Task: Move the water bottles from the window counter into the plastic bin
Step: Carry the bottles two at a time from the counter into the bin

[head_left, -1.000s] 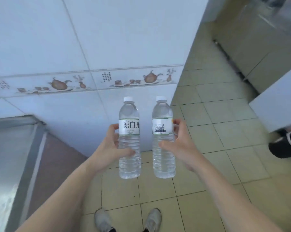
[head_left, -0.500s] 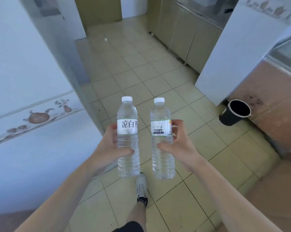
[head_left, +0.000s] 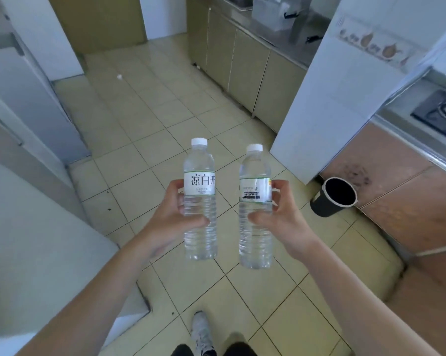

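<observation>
I hold two clear water bottles upright in front of me, both with white caps and white labels. My left hand (head_left: 169,218) grips the left bottle (head_left: 199,201) around its middle; its label shows large dark characters. My right hand (head_left: 281,219) grips the right bottle (head_left: 255,206) the same way, its label turned to the small print. The bottles stand a hand's width apart above the tiled floor. No plastic bin or window counter is in view.
A black round waste bin (head_left: 332,197) stands on the floor at the right, beside a white tiled pillar (head_left: 317,98). Olive cabinets (head_left: 242,65) line the far right, with a stove counter (head_left: 432,114) nearer. White walls close in on the left. My shoe (head_left: 202,332) is below.
My view has swung from the decorated wall tiles to the kitchen aisle, and I have stepped forward. Both hands keep the same grip on the bottles.
</observation>
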